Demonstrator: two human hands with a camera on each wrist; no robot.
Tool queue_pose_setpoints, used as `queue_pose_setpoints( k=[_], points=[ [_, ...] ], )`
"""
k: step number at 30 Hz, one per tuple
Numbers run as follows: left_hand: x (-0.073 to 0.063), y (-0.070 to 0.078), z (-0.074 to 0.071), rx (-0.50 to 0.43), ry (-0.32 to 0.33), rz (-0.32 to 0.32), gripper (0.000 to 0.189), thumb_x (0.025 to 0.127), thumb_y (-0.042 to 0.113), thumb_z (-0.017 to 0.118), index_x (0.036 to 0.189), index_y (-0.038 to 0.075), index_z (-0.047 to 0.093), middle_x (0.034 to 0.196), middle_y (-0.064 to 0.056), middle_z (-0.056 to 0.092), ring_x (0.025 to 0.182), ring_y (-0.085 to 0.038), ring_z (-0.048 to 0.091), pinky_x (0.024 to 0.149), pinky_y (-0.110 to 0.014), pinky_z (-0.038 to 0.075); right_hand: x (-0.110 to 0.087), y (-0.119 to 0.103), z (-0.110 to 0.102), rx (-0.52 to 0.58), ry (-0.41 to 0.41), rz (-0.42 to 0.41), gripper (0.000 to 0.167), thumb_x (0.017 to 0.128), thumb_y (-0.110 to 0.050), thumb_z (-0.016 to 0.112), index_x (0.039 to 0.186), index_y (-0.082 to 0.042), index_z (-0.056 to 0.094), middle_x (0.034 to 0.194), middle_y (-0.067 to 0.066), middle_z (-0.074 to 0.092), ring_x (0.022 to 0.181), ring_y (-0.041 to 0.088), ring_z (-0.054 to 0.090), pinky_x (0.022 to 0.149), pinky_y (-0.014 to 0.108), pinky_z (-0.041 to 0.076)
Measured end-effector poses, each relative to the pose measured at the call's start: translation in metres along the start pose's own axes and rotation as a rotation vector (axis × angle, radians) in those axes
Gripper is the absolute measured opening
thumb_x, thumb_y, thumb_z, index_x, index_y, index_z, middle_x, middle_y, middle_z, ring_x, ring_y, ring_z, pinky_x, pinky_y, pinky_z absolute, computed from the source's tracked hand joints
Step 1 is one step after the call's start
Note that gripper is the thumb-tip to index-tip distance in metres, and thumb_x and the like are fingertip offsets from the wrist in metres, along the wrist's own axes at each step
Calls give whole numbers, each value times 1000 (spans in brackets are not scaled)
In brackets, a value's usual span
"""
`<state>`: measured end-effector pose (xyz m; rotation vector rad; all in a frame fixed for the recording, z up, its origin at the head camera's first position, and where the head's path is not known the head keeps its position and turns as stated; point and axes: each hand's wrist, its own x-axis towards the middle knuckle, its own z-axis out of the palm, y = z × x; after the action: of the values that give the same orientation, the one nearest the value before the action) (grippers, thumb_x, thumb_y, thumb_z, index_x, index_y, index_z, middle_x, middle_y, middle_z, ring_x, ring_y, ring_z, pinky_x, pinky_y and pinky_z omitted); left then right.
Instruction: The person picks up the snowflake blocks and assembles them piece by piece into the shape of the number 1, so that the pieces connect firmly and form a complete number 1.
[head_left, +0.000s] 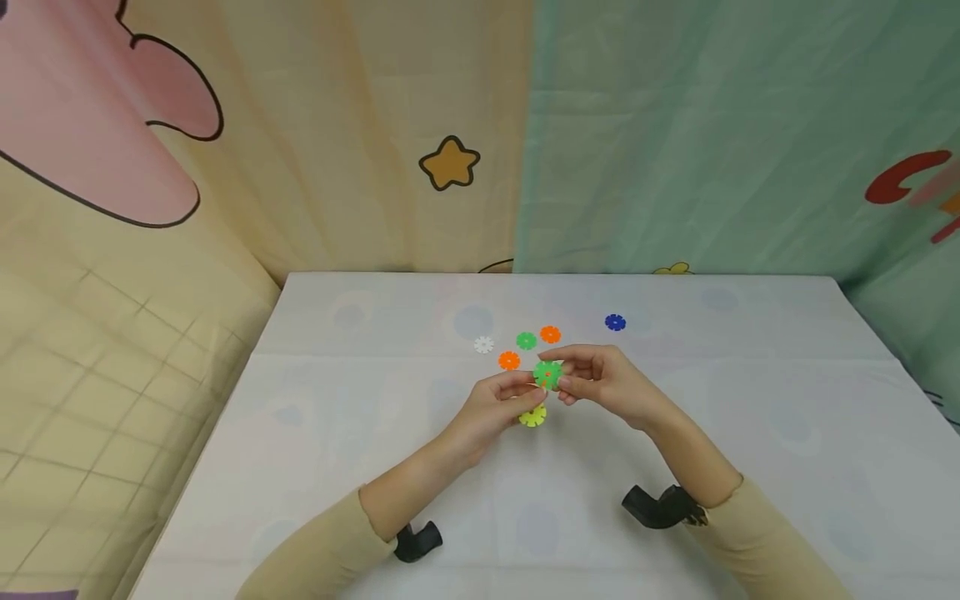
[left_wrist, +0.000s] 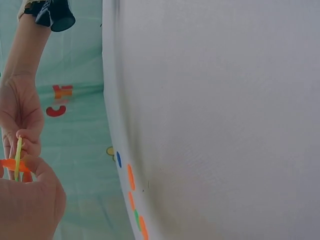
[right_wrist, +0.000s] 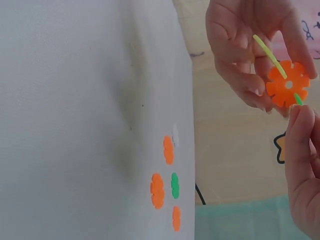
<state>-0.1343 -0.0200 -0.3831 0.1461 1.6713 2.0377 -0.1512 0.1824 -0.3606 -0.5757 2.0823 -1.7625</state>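
Observation:
Both hands meet over the middle of the table around a small joined piece of notched plastic discs. My left hand [head_left: 498, 408] pinches its orange disc [right_wrist: 288, 84], which is nearly edge-on in the head view. A yellow disc [head_left: 532, 415] is slotted into the orange one and hangs below it, towards the person. My right hand [head_left: 603, 383] pinches a green disc [head_left: 547, 375] between thumb and fingers. In the right wrist view, this green disc [right_wrist: 298, 99] is edge-on at the orange disc's rim, by a notch.
Beyond the hands, loose discs lie on the white-covered table [head_left: 337, 467]: white [head_left: 483, 344], orange [head_left: 509, 360], green [head_left: 527, 340], another orange [head_left: 551, 334] and blue [head_left: 615, 322]. A further orange disc [right_wrist: 157, 191] shows in the right wrist view. Patterned curtains [head_left: 337, 167] hang behind.

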Motion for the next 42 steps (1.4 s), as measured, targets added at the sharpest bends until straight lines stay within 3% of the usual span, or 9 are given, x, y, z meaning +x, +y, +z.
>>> queue_pose_setpoints(
  k=[8,18,22,27,31,34,37,42],
  points=[
    [3,1,1,-37,-28,-31,27,92,9,57,112,-8,54,86,1,60,76,-10,55,69,-21,46,-4,1,2,-25,-13,51,35,90,7,50,125,10,51,83,17,56,70,24,60,69,30,54],
    [5,-1,1,-24,11,-88,24,93,12,57,110,-5,55,90,-2,59,82,-14,57,70,-21,48,-4,7,7,-18,-48,85,35,91,6,50,126,5,53,84,17,56,70,18,59,69,29,54],
    [6,-2,1,-20,27,-90,24,92,12,58,109,-5,55,91,-3,60,85,-17,58,73,-23,50,-4,7,8,-11,-53,77,35,91,6,50,126,5,53,85,21,56,70,20,59,69,30,54],
    [6,-2,1,-24,34,-78,25,92,11,58,111,-5,55,90,-2,61,83,-14,58,72,-23,49,-4,8,8,-8,-56,59,35,90,8,50,125,7,52,83,16,56,69,17,59,68,30,54],
    [5,-3,0,-33,44,-73,26,92,10,57,113,-6,54,91,-3,60,80,-11,57,69,-22,49,-4,10,5,-11,-50,73,35,90,6,52,125,7,51,87,24,56,69,19,59,68,31,54],
    [5,-3,-2,-23,64,-79,27,92,10,58,113,-6,54,90,-2,60,79,-12,56,66,-21,48,-5,12,-1,-8,-30,104,35,90,3,54,125,7,50,89,26,56,71,22,59,71,34,54],
    [5,-4,-5,-3,77,-77,28,92,11,58,114,-5,54,89,-1,59,79,-12,55,65,-22,47,-6,15,-12,-1,9,143,36,90,-2,56,125,6,50,89,20,59,74,23,60,72,36,54],
    [5,-2,-8,0,91,-73,24,92,10,57,111,-4,55,87,1,59,82,-13,54,66,-22,46,-11,25,-40,17,143,225,39,90,-9,60,124,6,49,91,14,61,81,26,61,74,30,54]
  ],
)
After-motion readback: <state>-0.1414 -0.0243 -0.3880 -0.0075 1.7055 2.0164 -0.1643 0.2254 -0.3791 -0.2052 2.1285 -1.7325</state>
